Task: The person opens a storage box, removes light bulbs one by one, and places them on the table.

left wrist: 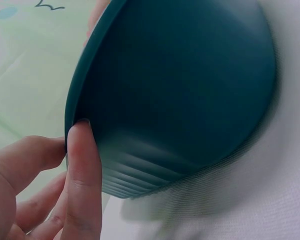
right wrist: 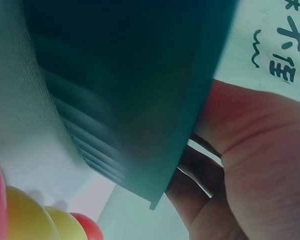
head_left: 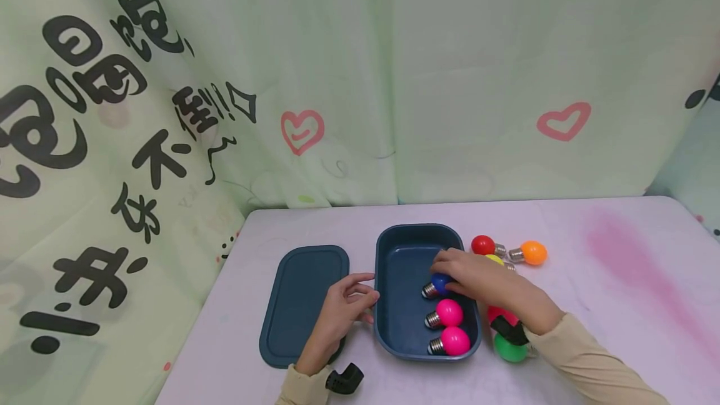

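- Our left forearm (head_left: 304, 385) rises from the bottom edge of the head view, angled rightward.
- Our left hand (head_left: 347, 306) has its fingers loosely bent, thumb and fingertips pointing toward our right.
- Our right forearm (head_left: 599, 355) slants in from the lower right.
- Our right hand (head_left: 478, 274) is palm down, thumb and fingers bent in a pinch.
- Our hands are apart, the right a little farther forward.

The right hand (head_left: 478, 275) grips a blue bulb (head_left: 440, 282) inside a dark blue box (head_left: 400, 305), beside two pink bulbs (head_left: 450, 312). The left hand (head_left: 347, 305) touches the box's left rim. A matching lid (head_left: 298, 308) lies flat to the left. Red (head_left: 482, 245), orange bulb (head_left: 533, 253) and green bulb (head_left: 509, 349) lie right of the box, on a pale tabletop (head_left: 562, 317).
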Available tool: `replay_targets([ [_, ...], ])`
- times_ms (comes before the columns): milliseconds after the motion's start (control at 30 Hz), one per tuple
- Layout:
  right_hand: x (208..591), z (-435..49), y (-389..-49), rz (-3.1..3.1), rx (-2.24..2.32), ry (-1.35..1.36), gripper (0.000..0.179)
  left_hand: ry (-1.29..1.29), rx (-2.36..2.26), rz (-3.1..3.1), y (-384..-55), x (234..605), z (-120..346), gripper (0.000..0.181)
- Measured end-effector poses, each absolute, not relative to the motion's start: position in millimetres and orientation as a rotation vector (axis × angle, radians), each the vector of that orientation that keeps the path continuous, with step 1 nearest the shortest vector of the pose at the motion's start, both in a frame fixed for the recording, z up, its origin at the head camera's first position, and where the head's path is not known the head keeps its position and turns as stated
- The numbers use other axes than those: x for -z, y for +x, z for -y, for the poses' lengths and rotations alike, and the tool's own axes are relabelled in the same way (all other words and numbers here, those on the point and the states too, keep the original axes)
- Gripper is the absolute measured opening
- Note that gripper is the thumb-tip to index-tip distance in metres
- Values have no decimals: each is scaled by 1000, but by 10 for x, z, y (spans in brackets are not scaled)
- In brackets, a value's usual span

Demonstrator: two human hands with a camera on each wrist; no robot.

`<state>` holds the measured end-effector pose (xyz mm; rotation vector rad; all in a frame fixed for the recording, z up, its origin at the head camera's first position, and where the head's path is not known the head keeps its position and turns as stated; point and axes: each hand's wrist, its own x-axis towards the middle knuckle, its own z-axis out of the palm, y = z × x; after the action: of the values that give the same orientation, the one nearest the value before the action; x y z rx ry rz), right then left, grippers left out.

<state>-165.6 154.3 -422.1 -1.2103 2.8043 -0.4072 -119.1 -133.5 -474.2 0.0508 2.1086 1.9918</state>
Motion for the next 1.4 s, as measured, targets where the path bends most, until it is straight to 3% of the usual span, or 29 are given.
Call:
replay_targets([
  [800, 4236, -1495, -1661, -2789, 388, -1241, 33, 49, -1994, -2096, -1195, 4752, 1342, 47],
  [1400, 3989, -1607, -1527, -2830, 465, -1206, 34, 41, -1986, -2111, -1198, 4771, 1340, 46],
])
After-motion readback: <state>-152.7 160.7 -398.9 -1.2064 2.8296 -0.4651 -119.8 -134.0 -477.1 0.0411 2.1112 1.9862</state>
